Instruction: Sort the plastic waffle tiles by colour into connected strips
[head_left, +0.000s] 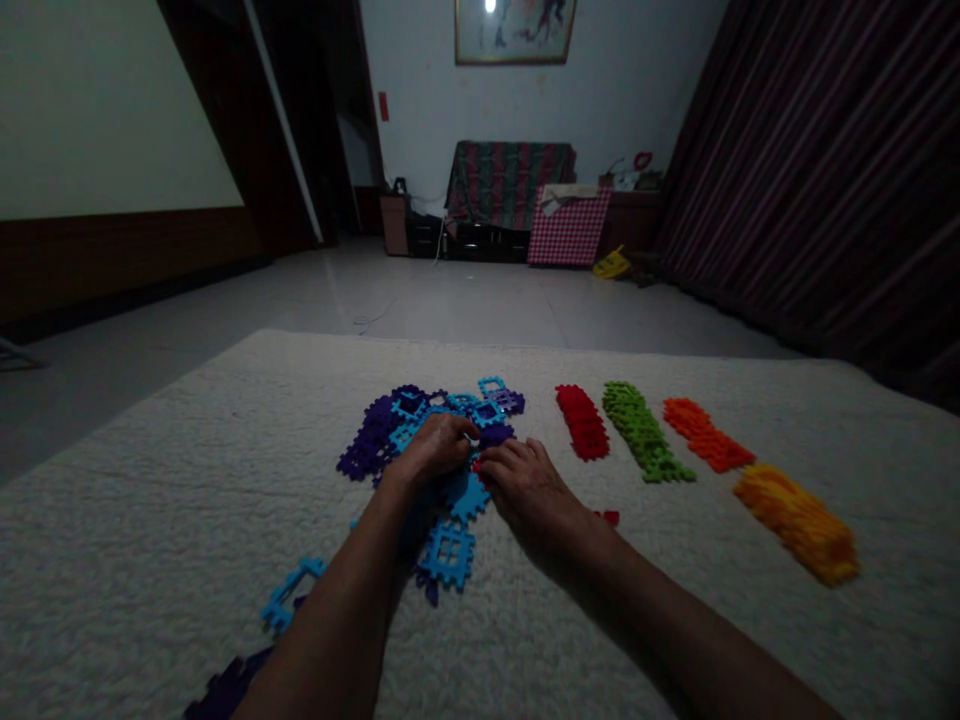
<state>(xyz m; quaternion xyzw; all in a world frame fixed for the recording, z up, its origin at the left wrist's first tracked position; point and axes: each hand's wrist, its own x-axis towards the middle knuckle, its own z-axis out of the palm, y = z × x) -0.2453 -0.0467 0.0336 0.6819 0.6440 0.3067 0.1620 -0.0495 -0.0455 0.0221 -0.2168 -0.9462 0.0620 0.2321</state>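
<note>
A pile of purple and light blue notched plastic building pieces lies on the pale quilted cover. My left hand is over this pile, fingers curled down with their tips close to a purple piece; what they grip is hidden. My right hand reaches in from the right, fingers bent together. A bit of a red piece shows at its fingertips. Below the hands lie a light blue piece and a blue window-shaped piece. Dark purple pieces are heaped left of my left hand.
To the right lie rows of red, green, orange and yellow pieces. A small red piece is beside my right forearm. A blue frame piece and purple pieces lie by my left forearm. The cover ends before the tiled floor.
</note>
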